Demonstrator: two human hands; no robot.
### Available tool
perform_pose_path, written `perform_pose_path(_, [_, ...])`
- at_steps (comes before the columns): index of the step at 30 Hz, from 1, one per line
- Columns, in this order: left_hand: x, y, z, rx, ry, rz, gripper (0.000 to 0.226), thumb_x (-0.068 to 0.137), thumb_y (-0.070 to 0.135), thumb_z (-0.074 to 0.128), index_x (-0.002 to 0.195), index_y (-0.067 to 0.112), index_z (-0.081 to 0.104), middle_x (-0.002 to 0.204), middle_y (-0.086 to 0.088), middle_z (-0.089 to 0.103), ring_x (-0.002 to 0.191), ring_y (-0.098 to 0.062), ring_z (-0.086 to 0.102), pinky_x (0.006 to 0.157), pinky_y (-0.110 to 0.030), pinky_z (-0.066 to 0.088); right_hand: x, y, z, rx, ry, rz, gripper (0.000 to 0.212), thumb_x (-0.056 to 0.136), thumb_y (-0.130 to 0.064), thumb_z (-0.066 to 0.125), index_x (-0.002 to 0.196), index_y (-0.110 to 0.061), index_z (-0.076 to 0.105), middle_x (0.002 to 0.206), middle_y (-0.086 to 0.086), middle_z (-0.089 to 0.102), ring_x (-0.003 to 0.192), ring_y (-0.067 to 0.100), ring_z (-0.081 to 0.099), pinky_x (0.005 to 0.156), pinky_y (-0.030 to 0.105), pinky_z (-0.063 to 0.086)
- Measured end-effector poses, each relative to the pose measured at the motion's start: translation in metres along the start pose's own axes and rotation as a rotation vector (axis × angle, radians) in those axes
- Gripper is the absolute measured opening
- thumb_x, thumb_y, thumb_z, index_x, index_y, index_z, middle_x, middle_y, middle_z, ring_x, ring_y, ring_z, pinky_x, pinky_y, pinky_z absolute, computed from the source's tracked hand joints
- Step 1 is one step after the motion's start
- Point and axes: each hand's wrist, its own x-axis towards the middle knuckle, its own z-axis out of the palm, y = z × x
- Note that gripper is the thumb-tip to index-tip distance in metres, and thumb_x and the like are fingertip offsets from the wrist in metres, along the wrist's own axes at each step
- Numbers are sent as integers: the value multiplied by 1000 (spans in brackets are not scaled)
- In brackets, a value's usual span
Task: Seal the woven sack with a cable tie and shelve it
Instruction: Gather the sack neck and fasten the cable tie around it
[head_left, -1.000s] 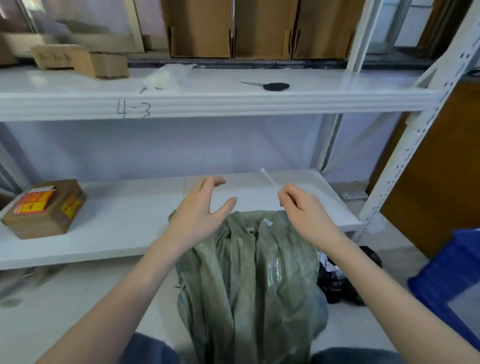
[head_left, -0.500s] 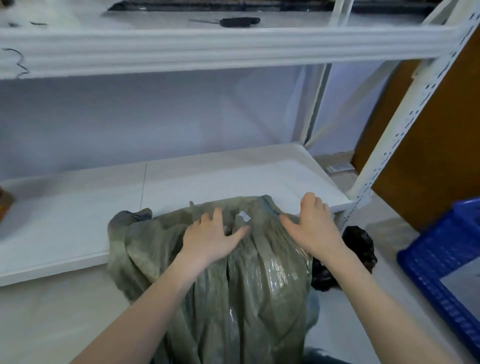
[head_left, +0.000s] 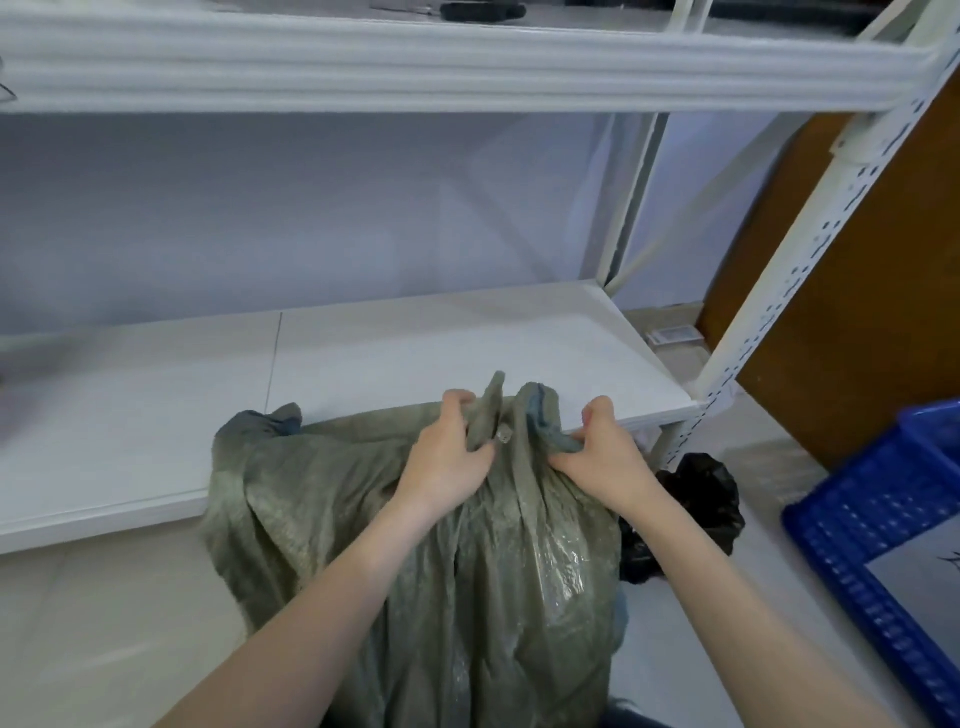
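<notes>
A grey-green woven sack (head_left: 467, 587) stands on the floor against the front edge of the lower white shelf (head_left: 363, 358). Its top is bunched into folds, and a small white tag shows between my hands. My left hand (head_left: 447, 457) grips a fold of the sack's mouth left of centre. Just to its right, my right hand (head_left: 602, 457) clutches the fabric with fingers curled in. A loose corner of the sack (head_left: 260, 426) flops over the shelf edge on the left. No cable tie is visible.
The upper shelf beam (head_left: 467, 67) runs overhead, with a black-handled tool (head_left: 478, 10) on it. A perforated white upright (head_left: 789, 280) stands at right. A black bag (head_left: 691, 509) lies behind the sack, and a blue plastic crate (head_left: 883, 545) sits at far right.
Both hands have gone from lying flat on the sack's top to closing on its fabric and bunching it together. The white cable tie held by my right hand a second ago is gone from view.
</notes>
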Motion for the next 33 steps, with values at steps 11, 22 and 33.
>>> perform_pose_path(11, [-4, 45, -41, -886, -19, -234, 53, 71, 45, 76, 112, 12, 65, 97, -9, 75, 87, -24, 72, 84, -37, 56, -31, -50, 1, 513, -69, -468, 50, 73, 27, 40, 78, -21, 26, 90, 6, 49, 89, 7, 58, 83, 23, 45])
perform_pose_path(22, [-6, 53, -54, -931, 272, 119, 39, 77, 0, 72, 113, 7, 60, 103, -9, 72, 94, -23, 69, 85, -39, 56, -34, -60, 0, 359, -7, -182, 54, 68, -41, 76, 79, -28, 25, 114, -1, 50, 104, 10, 54, 83, 24, 46])
perform_pose_path(33, [-24, 51, -66, -629, 126, 168, 28, 98, 39, 43, 92, 29, 68, 89, 18, 73, 92, 4, 65, 80, -13, 48, -34, -77, 20, 524, -105, -278, 51, 78, 0, 65, 115, -18, 34, 105, -13, 55, 103, 5, 56, 90, 17, 45])
